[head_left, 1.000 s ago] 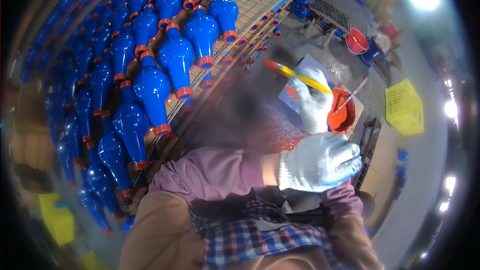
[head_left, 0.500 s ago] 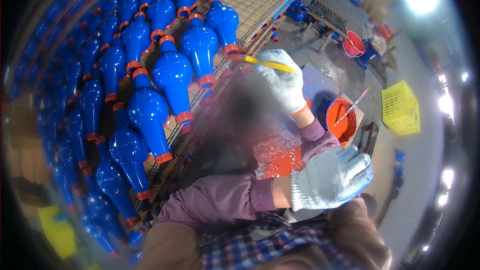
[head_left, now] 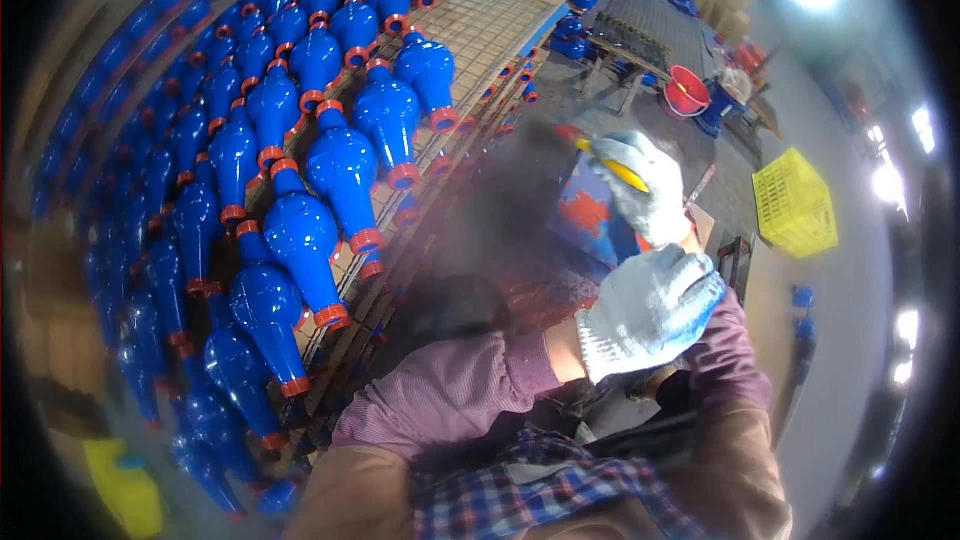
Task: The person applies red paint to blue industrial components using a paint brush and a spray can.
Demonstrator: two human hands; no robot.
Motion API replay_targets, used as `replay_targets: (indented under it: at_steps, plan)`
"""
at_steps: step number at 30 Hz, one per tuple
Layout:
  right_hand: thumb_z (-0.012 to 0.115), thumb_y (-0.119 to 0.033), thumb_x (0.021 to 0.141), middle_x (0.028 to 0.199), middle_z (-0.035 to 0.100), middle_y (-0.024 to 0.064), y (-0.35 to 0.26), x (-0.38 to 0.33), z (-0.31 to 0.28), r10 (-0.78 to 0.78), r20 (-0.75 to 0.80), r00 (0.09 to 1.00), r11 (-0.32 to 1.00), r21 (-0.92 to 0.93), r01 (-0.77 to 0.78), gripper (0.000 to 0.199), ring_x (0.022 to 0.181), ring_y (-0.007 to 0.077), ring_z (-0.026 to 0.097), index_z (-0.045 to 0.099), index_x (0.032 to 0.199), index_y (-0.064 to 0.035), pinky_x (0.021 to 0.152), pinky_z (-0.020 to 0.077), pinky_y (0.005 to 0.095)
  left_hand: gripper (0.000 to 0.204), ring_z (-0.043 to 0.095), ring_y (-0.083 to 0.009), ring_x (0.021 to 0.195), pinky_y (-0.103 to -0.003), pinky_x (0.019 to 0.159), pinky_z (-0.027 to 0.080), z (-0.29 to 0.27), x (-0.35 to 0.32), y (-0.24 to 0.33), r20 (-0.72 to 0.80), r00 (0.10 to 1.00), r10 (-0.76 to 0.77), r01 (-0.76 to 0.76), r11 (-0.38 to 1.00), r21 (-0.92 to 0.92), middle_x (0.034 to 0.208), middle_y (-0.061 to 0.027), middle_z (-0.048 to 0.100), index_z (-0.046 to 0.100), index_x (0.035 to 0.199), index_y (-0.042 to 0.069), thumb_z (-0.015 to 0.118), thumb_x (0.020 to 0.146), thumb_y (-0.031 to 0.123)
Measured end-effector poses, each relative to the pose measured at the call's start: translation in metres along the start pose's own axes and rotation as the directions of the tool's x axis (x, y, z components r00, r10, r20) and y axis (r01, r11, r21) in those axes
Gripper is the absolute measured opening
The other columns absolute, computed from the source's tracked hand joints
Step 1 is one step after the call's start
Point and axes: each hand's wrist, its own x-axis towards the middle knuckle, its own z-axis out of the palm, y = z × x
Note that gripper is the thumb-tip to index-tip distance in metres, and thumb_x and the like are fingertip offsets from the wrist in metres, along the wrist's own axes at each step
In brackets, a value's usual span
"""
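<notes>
My right hand (head_left: 642, 185), in a white knitted glove, is closed round the yellow handle of a paintbrush (head_left: 622, 173). The brush's tip points up and left, and its bristles are hard to make out. My left hand (head_left: 650, 312), gloved with blue stains, lies in front of the right wrist. Its fingers are curled, and whatever may be inside them is hidden. To the left stand rows of glossy blue bulbous castings with red flanged ends; the nearest casting to the brush is a blue casting (head_left: 428, 78) at the row's right end.
A wire-mesh rack (head_left: 480, 15) bears the castings. Behind my hands are red-smeared sheeting (head_left: 583, 210) and a paint-marked stick (head_left: 701, 183). A yellow crate (head_left: 795, 202) stands at right, and a red bucket (head_left: 686, 92) farther back.
My right hand has drawn the paintbrush right and down, away from the casting's red flange. My left hand has risen slightly. The paint bucket is now mostly hidden behind my hands.
</notes>
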Motion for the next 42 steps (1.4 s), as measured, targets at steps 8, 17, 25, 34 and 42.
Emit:
replay_targets:
  at_steps: [8, 17, 25, 34, 42]
  plan:
    - [0.075, -0.015, 0.083, 0.103, 0.066, 0.0121, -0.009, -0.131, -0.178, 0.23, 0.039, 0.972, 0.839, -0.515, -0.177, 0.035, 0.087, 0.0336, 0.068, 0.07, 0.117, -0.0129, 0.072, 0.0545, 0.0398, 0.026, 0.069, -0.0266, 0.092, -0.037, 0.078, 0.056, 0.025, 0.001, 0.008, 0.161, 0.973, 0.167, -0.18, 0.981, 0.07, 0.101, -0.0079, 0.072, 0.074, 0.103, 0.009, 0.079, 0.077, 0.009]
    - [0.068, -0.006, 0.083, 0.119, 0.07, 0.012, -0.135, -0.435, -0.339, 0.895, -0.063, 0.441, 0.278, -0.694, -0.664, 0.051, 0.098, 0.0365, 0.069, 0.063, 0.13, -0.0237, 0.087, 0.0552, 0.043, 0.025, 0.067, -0.031, 0.097, -0.04, 0.086, 0.055, 0.065, -0.007, 0.014, 0.427, 0.884, 0.191, -0.145, 0.98, -0.139, 0.108, -0.0174, 0.069, 0.067, 0.111, -0.008, 0.074, 0.087, -0.009]
    - [0.06, -0.011, 0.089, 0.097, 0.071, 0.0138, -0.296, -0.628, -0.323, 0.939, -0.319, -0.128, -0.319, -0.667, -0.673, 0.037, 0.083, 0.0354, 0.072, 0.065, 0.123, -0.0242, 0.075, 0.0574, 0.0453, 0.021, 0.066, -0.032, 0.1, -0.041, 0.09, 0.054, 0.076, -0.022, -0.009, 0.65, 0.755, 0.093, -0.206, 0.974, 0.1, 0.112, -0.019, 0.068, 0.067, 0.115, -0.007, 0.067, 0.097, 0.003]
    - [0.048, -0.048, 0.103, 0.101, 0.072, 0.021, -0.277, -0.703, -0.226, 0.839, -0.331, -0.431, -0.531, -0.332, -0.779, 0.043, 0.092, 0.039, 0.071, 0.06, 0.129, -0.0155, 0.081, 0.0546, 0.0463, 0.014, 0.069, -0.0289, 0.079, -0.037, 0.073, 0.057, 0.099, -0.023, -0.008, 0.691, 0.719, 0.076, -0.14, 0.989, 0.037, 0.091, -0.016, 0.071, 0.074, 0.101, -0.002, 0.076, 0.092, 0.008]
    - [0.047, -0.034, 0.103, 0.115, 0.066, 0.0158, -0.248, -0.73, -0.218, 0.907, -0.273, -0.321, -0.422, -0.565, -0.71, 0.037, 0.093, 0.0379, 0.072, 0.058, 0.135, -0.018, 0.075, 0.0583, 0.0486, 0.015, 0.068, -0.0361, 0.082, -0.043, 0.075, 0.055, 0.132, -0.019, -0.016, 0.76, 0.64, 0.116, -0.26, 0.963, 0.072, 0.094, -0.0186, 0.072, 0.073, 0.101, -0.001, 0.076, 0.089, 0.009]
